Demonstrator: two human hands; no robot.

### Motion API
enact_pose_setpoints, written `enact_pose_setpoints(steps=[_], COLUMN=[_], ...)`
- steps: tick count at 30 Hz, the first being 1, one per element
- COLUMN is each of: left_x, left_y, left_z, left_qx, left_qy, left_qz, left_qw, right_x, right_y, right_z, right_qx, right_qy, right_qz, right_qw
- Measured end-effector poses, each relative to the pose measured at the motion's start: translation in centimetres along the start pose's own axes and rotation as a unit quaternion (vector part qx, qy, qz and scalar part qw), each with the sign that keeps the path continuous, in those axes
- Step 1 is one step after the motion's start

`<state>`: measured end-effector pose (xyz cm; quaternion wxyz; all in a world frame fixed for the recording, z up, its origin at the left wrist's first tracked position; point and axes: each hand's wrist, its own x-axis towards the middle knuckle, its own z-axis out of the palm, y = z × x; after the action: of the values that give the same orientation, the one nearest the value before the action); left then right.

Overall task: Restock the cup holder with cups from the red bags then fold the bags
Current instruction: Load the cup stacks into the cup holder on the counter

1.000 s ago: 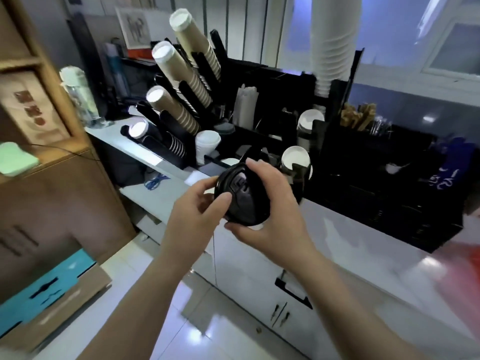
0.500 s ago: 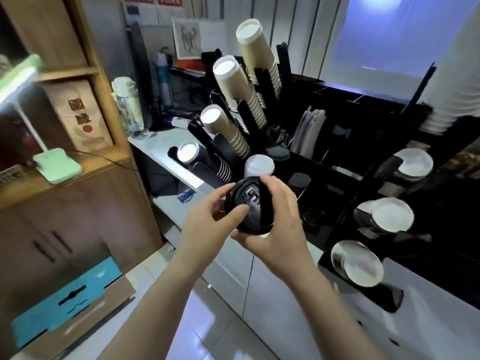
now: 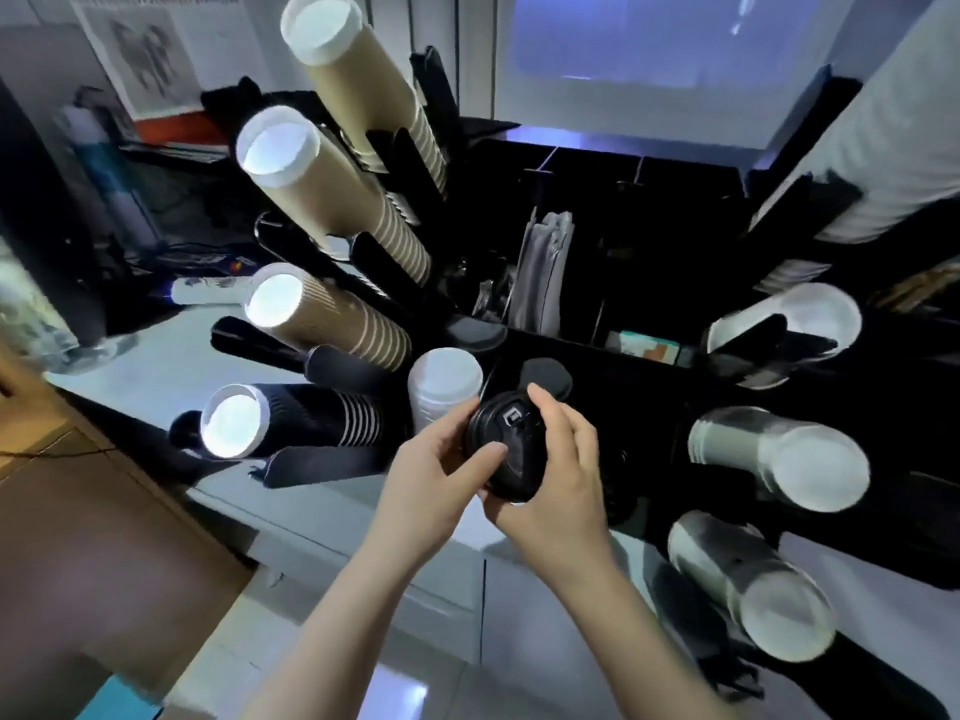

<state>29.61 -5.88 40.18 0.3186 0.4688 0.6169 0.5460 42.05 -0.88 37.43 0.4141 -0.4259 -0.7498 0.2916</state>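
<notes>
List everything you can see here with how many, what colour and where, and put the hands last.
Tan cup stacks: three, tan, upper left slots of holder.
Dark cup stack: one, black, lowest left slot.
White cup stack: one, white, upright beside the lids.
Pale cup stacks: three, whitish, right slots.
Cup holder: one, black, on the counter.
Counter: one, white, left.
Lids: one stack, black, in both hands.
Left hand: grips lids.
Right hand: grips lids.

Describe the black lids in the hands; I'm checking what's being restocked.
The black lids look like a short nested stack of glossy plastic cup lids, round, with a small light mark on the top face. The left hand and right hand grip the stack from either side, tilted, in front of the black holder.
</notes>
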Motion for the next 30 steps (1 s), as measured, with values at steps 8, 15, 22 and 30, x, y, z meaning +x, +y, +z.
enact_pose_setpoints(steps=[8,15,22,30], left_x=[6.4,9.6,9.5,7.5], left_y=[-3.6,-5.7,-6.2,-7.7], left_z=[-0.2,1.4,1.6,1.9], left_qx=[0.337,0.538,0.558,0.482], left_qy=[-0.061,-0.119,-0.129,-0.253], left_qz=[0.188,0.204,0.216,0.327], left_qw=[0.921,0.809,0.791,0.773], right_x=[0.9,1.9,2.7,3.4], right_y=[1.1,1.6,2.7,3.6], right_z=[-0.3,-0.7,-1.5,-1.4], right_qx=[-0.107,-0.225,-0.331,-0.348], right_qy=[0.109,0.152,0.151,0.099], right_qz=[0.137,0.180,0.211,0.211], right_qw=[0.979,0.945,0.907,0.908])
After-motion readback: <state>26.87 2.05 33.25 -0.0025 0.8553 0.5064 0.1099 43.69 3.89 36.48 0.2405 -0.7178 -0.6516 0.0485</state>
